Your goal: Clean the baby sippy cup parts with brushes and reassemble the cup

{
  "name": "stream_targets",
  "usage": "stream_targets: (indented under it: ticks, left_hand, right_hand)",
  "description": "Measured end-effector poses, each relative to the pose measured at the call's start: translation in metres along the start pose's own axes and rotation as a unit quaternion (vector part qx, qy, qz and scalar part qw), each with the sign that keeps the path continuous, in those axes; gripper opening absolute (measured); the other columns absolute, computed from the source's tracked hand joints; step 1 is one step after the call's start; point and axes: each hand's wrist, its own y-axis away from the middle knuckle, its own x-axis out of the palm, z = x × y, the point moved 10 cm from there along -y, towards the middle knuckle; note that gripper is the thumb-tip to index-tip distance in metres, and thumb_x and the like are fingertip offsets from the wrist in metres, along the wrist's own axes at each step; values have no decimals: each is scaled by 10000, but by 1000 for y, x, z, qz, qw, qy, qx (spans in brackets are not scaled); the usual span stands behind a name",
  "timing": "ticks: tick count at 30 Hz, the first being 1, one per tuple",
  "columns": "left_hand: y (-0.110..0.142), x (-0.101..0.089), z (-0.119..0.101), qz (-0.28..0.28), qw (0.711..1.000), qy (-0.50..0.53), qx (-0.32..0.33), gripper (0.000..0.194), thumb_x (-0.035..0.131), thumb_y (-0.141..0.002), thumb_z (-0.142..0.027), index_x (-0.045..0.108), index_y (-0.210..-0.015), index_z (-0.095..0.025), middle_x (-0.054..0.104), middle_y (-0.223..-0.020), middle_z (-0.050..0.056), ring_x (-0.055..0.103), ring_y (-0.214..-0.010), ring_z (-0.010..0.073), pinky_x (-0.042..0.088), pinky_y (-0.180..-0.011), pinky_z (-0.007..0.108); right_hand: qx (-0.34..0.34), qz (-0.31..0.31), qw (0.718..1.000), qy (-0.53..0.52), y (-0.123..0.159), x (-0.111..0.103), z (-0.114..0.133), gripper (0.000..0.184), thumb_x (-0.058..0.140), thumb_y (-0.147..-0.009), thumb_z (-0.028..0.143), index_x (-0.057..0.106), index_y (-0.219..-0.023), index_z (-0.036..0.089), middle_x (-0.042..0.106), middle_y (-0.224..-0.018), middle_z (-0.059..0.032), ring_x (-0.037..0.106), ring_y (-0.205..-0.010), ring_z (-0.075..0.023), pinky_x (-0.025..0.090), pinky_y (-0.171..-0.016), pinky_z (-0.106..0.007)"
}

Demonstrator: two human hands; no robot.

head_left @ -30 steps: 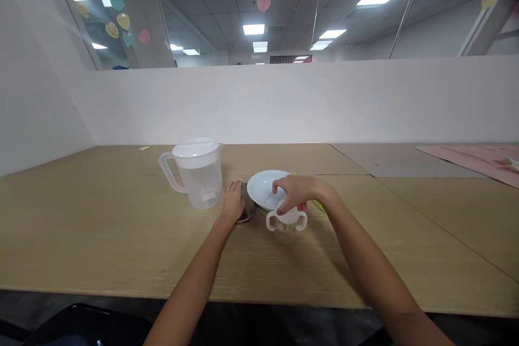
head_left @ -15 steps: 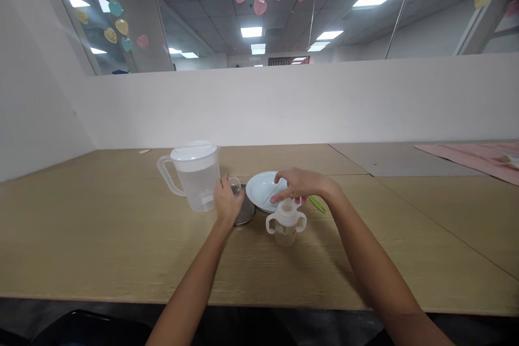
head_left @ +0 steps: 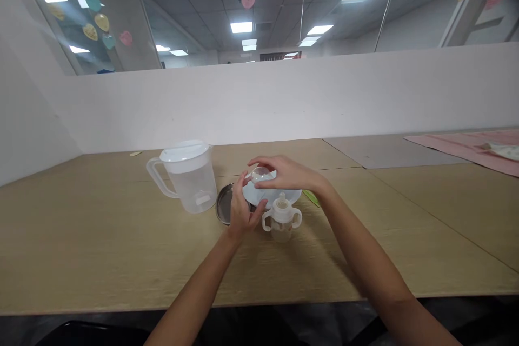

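Above the white bowl (head_left: 272, 199), my right hand (head_left: 286, 173) holds a clear domed cap (head_left: 261, 174) between thumb and fingers. My left hand (head_left: 242, 206) is beside the cap's left side, thumb spread away and fingertips close to its edge; whether they touch it I cannot tell. Just in front of the bowl, a two-handled baby bottle (head_left: 281, 220) stands upright with its nipple exposed. To the left of the bowl lies a round metal tray (head_left: 224, 206), partly hidden by my left hand.
A lidded translucent pitcher (head_left: 193, 181) stands on the table (head_left: 121, 248) at the left. A green utensil (head_left: 311, 198) lies right of the bowl. Pink cloth (head_left: 458, 147) covers the far right corner. A white wall (head_left: 243, 102) with windows above runs along the back.
The clear cap has moved from my left hand by the metal tray to my right hand over the bowl. My left hand has shifted right; the view has turned slightly right.
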Motion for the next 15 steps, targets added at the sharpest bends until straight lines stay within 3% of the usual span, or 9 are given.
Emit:
stream_targets:
  ticks: [3,7,12,15]
  left_hand:
    - [6,15,-7,61,997,46,16,753,485,-824,-485,84,-1413,-239,483,-1269,140,511,-1140,289,428,-942,481]
    - [16,37,-20,136,987,82,40,831,552,-766,-532,107,-1408,-250,517,-1229,136,502,-1134,319,403,-938,523]
    - [19,48,-19,166,983,80,13,903,648,-659,-584,238,-1359,-185,566,-1143,142,528,-1074,323,400,-910,521]
    - [18,49,-17,176,982,72,-6,829,636,-676,-585,314,-1321,-177,562,-1151,145,523,-1073,313,395,-918,502]
  right_hand:
    - [29,28,999,-4,10,-11,-5,471,636,-726,435,585,-1153,244,618,-1145,-41,551,-1043,-217,411,-880,-312]
    - [33,156,987,22,21,2,-14,438,675,-673,451,654,-1058,244,650,-1055,-24,561,-988,-215,418,-823,-285]
    - [54,207,976,28,21,17,-31,505,710,-628,429,631,-1079,214,652,-978,-31,581,-870,-180,435,-725,-252]
    - [76,223,971,32,21,25,-39,517,724,-605,428,617,-1057,201,641,-968,-34,584,-853,-173,438,-691,-239]
